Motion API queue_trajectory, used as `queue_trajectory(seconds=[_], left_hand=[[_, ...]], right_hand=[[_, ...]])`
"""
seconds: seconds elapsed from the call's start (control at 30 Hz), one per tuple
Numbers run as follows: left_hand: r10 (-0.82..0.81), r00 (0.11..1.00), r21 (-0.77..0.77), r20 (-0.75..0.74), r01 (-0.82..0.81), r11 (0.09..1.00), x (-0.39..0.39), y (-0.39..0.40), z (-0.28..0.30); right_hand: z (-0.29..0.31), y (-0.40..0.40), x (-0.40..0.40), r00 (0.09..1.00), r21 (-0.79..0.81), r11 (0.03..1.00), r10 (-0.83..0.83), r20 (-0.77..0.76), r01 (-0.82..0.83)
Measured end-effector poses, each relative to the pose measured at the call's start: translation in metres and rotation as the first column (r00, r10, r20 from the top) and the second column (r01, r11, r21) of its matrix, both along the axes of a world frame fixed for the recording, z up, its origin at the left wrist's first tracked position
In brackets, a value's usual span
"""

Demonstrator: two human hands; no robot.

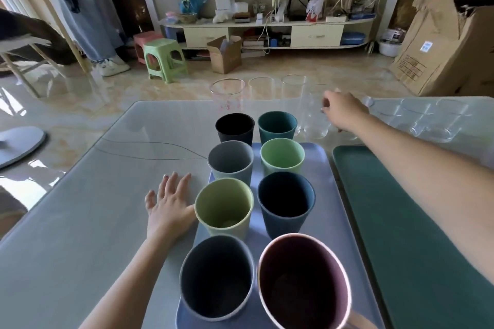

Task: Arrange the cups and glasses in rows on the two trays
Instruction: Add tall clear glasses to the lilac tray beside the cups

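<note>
A lavender tray (325, 195) holds two columns of coloured cups, from a maroon cup (302, 280) and a dark grey cup (216, 275) in front to a black cup (235, 127) and a teal cup (276, 125) at the far end. To its right lies a dark green tray (406, 222) with nothing on it. My left hand (168, 203) rests flat on the table, fingers spread, beside a light green cup (224, 205). My right hand (344, 112) reaches far forward, its curled fingers against a tall clear glass (311, 120); whether it grips the glass is unclear.
More tall clear glasses (260, 92) stand along the table's far edge, one with a pink print (227, 95). Several short glasses (433, 121) sit at the far right. Beyond the table are stools, cardboard boxes, a low shelf unit and a person standing at the left.
</note>
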State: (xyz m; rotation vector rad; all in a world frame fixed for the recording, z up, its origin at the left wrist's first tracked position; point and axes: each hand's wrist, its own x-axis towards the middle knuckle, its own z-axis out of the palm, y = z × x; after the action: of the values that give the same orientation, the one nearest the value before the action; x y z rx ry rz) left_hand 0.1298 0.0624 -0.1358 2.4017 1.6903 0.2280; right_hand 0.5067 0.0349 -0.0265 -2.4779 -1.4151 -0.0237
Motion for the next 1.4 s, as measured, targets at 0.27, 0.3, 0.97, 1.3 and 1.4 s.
queue_trajectory(seconds=[0.27, 0.3, 0.97, 1.3, 1.4], left_hand=[[0.005, 1.000, 0.017, 0.016, -0.005, 1.000, -0.001, 0.000, -0.001], [0.007, 1.000, 0.019, 0.018, -0.007, 1.000, -0.001, -0.001, -0.001], [0.023, 0.998, 0.016, 0.066, -0.024, 1.000, -0.001, -0.001, -0.001], [0.028, 0.998, 0.014, 0.055, -0.028, 1.000, 0.001, -0.004, 0.004], [0.032, 0.998, 0.026, 0.058, -0.034, 0.999, 0.001, -0.004, 0.002]], right_hand=[[0.003, -0.035, -0.001, 0.995, 0.149, 0.984, 0.095, 0.001, -0.094], [0.002, -0.043, -0.001, 0.994, 0.158, 0.981, 0.113, 0.013, -0.113], [0.003, -0.081, -0.037, 0.972, 0.080, 0.969, 0.234, 0.006, -0.234], [0.045, -0.067, -0.040, 0.982, 0.148, 0.973, 0.162, 0.097, -0.175], [0.058, -0.041, -0.048, 0.963, 0.254, 0.939, 0.183, 0.199, -0.231]])
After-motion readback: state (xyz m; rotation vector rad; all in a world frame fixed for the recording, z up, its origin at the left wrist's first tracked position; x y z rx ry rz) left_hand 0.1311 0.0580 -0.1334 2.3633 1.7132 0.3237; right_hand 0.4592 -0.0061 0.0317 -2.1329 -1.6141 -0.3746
